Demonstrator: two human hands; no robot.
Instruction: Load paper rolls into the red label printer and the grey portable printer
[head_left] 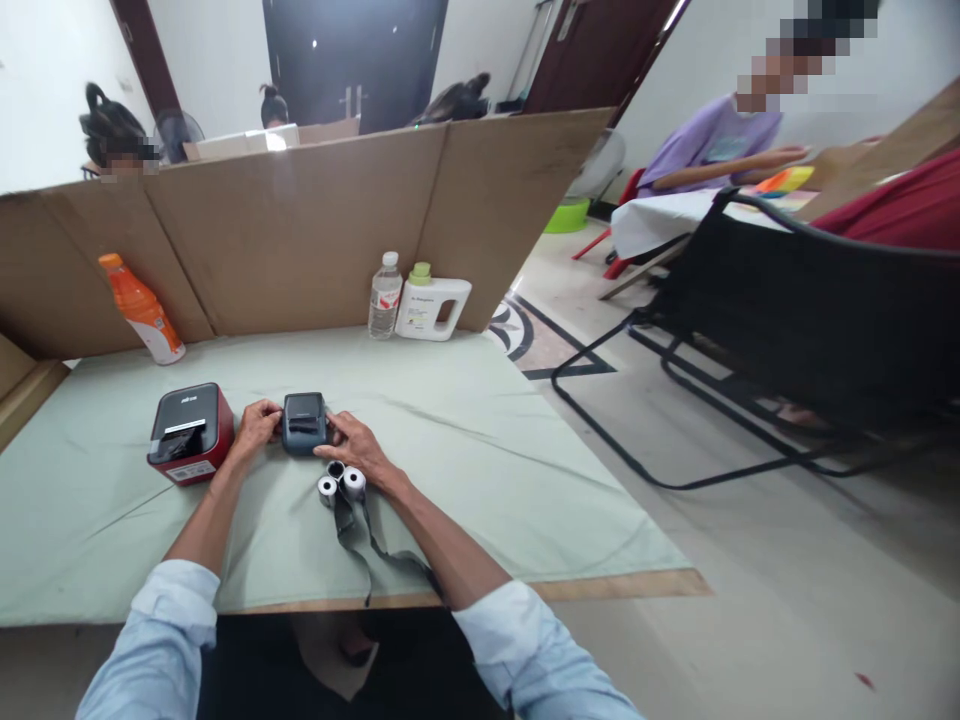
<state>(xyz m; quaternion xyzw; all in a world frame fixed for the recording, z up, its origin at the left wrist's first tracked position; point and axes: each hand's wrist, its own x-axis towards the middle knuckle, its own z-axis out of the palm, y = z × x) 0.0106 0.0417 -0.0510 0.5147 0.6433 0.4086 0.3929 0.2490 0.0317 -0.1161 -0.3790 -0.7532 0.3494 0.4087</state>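
A small dark grey printer (304, 423) lies on the pale green table cloth (465, 450). My left hand (256, 428) grips its left side and my right hand (354, 446) grips its right side. Three small paper rolls (341, 484) stand close together on the cloth just below my right hand. A dark strap (364, 535) trails from the rolls toward the table's front edge. To the left of my left hand sits a red and black printer (189, 433) with its lid up.
An orange drink bottle (142, 310), a clear water bottle (385, 296) and a white jug (433, 307) stand along the cardboard screen (300, 220) at the back. A black folding chair (787, 320) stands on the floor to the right. People sit behind the screen and at the right.
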